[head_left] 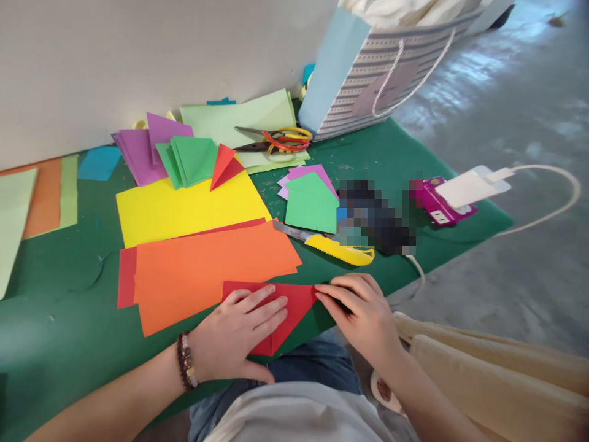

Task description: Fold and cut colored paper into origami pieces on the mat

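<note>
A folded sheet of red paper lies at the front edge of the green table, tapering to a point on its right. My left hand rests flat on its left part with fingers stretched out, hiding some of it. At the right tip, my right hand pinches the corner of the red paper between thumb and fingers. Just behind are orange paper sheets over a red sheet, with a yellow utility knife to their right.
Yellow paper carries folded green and red pieces. Scissors lie on pale green sheets. A striped paper bag stands at the back. A white charger with its cable is at right, near a blurred dark object.
</note>
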Available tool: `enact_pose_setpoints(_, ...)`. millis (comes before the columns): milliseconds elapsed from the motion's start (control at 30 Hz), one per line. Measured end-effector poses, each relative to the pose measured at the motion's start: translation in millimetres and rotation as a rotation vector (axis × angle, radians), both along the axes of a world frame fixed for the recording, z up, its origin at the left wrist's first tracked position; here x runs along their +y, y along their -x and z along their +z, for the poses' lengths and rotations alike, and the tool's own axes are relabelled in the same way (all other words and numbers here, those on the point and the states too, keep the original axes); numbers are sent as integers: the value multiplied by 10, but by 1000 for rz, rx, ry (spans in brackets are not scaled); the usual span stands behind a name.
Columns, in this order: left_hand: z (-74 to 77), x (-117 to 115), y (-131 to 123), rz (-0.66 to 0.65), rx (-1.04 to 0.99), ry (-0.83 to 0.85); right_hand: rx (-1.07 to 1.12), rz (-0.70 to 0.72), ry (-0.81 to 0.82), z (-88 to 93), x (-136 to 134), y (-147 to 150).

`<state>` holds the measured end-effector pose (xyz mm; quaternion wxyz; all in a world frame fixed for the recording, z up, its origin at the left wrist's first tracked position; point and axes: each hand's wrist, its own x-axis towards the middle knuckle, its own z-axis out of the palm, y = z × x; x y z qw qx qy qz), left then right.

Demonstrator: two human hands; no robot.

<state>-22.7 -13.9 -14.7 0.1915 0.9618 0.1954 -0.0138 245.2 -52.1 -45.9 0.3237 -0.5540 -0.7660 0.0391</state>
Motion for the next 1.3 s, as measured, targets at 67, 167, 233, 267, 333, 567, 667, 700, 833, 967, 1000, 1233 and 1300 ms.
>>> enact_pose_setpoints(67, 6, -2, -6, 8, 5, -8, 7, 5, -8, 5, 17, 12)
enact_pose_setpoints(167, 7, -7, -12, 20, 12, -29, 34, -6, -12, -3, 48, -9)
enact_pose_setpoints(233, 5, -5, -11, 18, 6, -50, 54, -26, -28, -18, 75, -68)
enact_pose_setpoints(267, 5, -1, -11, 16, 1, -64, 57, -44, -44, -23, 90, -110)
enact_pose_setpoints(333, 6, 11, -13, 13, -18, -101, 45, -92, -83, -19, 118, -199)
enact_pose_setpoints(567, -27, 45, -69, 61, -81, -198, -60, -22, -79, 93, 132, -123)
enact_pose_setpoints(667, -55, 39, -85, 79, -90, -199, -79, 9, -56, 96, 133, -38)
enact_pose_setpoints(700, -58, 38, -88, 81, -90, -199, -73, 3, -53, 91, 139, -36)
enact_pose_setpoints(833, -32, 42, -92, 79, -86, -193, -43, -16, -38, 72, 185, -102)
enact_pose_setpoints(967, -15, 38, -95, 86, -101, -188, -41, -21, -34, 91, 231, -165)
enact_pose_setpoints(1000, -15, 36, -95, 90, -105, -185, -32, -17, -29, 102, 236, -173)
enact_pose_setpoints(1233, -9, 50, -83, 79, -114, -147, 26, 64, 9, 126, 233, -137)
enact_pose_setpoints(1300, 2, 58, -81, 79, -120, -140, 7, 80, 16, 102, 244, -127)
